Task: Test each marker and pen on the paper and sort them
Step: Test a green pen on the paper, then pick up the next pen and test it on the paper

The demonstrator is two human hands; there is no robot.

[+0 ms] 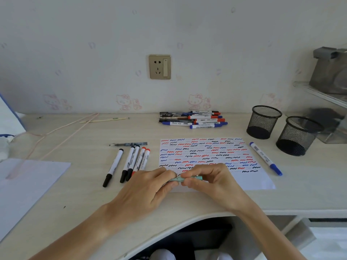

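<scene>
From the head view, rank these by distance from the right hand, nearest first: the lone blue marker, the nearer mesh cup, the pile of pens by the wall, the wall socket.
From the right hand:
1. Lone blue marker, to its right beside the paper.
2. Nearer mesh cup, farther right. The pile is a close call with it.
3. Pile of pens, straight ahead by the wall.
4. Wall socket, up on the wall.
</scene>
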